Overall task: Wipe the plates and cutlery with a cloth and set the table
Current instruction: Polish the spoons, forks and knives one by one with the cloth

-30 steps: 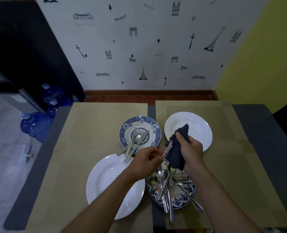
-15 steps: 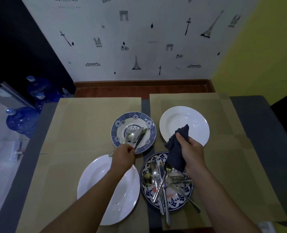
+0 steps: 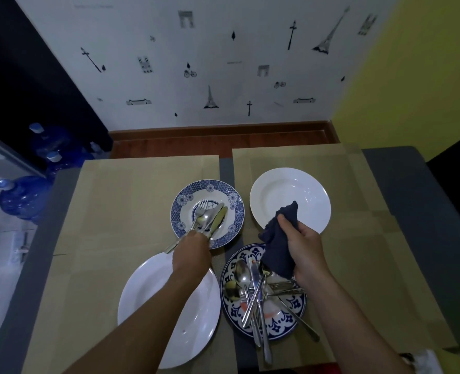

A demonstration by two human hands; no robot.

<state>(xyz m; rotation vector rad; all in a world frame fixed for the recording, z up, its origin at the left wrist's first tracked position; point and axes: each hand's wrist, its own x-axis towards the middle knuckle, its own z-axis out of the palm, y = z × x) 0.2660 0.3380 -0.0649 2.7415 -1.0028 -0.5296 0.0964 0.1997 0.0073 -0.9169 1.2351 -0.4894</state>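
Note:
My left hand (image 3: 192, 248) reaches to the near rim of the far blue-patterned plate (image 3: 185, 196) and closes on the handle of a knife (image 3: 220, 219). The knife lies on that plate beside a fork (image 3: 201, 207) and a spoon (image 3: 207, 216). My right hand (image 3: 305, 248) grips a dark blue cloth (image 3: 276, 238) above the near blue-patterned plate (image 3: 285, 325), which holds a pile of several spoons, forks and knives (image 3: 253, 290). One white plate (image 3: 156, 306) lies at the near left under my left forearm. Another white plate (image 3: 282, 190) lies at the far right.
Brown paper mats (image 3: 131, 201) cover the grey table (image 3: 412, 201). Blue water bottles (image 3: 21, 197) stand on the floor to the left. The papered wall (image 3: 223, 63) runs behind the table's far edge, and a yellow wall (image 3: 417, 76) is at the right.
My left hand left the cloth and carried the knife away from my right hand to the far blue plate. My right hand kept the cloth and stayed over the near blue plate.

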